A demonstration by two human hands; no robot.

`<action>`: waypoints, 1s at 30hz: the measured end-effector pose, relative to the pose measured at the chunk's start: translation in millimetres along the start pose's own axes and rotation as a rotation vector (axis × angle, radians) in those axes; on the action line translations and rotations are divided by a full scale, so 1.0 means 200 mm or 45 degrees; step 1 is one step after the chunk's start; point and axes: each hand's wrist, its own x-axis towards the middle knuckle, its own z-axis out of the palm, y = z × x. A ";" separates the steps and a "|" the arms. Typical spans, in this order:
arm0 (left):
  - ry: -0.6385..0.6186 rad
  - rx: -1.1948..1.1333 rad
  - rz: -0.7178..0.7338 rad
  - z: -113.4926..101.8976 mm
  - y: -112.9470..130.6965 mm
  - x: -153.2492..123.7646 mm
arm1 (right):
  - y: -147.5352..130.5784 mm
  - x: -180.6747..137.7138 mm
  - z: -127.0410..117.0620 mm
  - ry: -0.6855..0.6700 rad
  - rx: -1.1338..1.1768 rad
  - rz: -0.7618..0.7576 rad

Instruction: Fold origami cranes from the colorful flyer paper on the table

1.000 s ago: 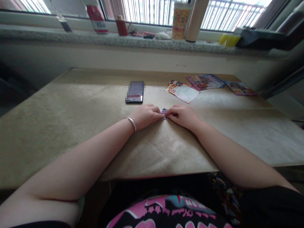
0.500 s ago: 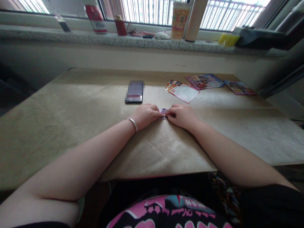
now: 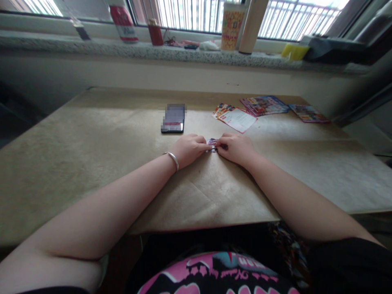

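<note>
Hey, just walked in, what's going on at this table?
Someone's left-hand grip and right-hand grip have fingertips at a small patterned piece on the table; what it is, and how firmly it's held, is too small to tell. Beyond the hands lie a dark phone-like device and, further right, a white-faced card and colourful cards.

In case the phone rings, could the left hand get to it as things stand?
Probably yes: the phone lies just beyond the left hand, with nothing visible between them, though that hand is at a small patterned piece.
</note>
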 end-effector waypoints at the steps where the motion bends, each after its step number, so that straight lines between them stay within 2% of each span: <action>1: -0.007 0.017 0.007 0.00 0.00 0.00 | 0.01 0.00 0.00 0.002 0.005 -0.004; 14: -0.050 0.010 0.000 0.01 0.02 0.02 | -0.02 0.01 -0.02 -0.067 -0.079 0.014; 24: -0.038 -0.042 -0.030 0.00 0.04 0.02 | 0.03 -0.01 -0.02 -0.048 -0.157 -0.206; 30: -0.014 -0.116 -0.033 0.00 0.02 0.02 | 0.05 -0.01 0.00 -0.019 -0.098 -0.238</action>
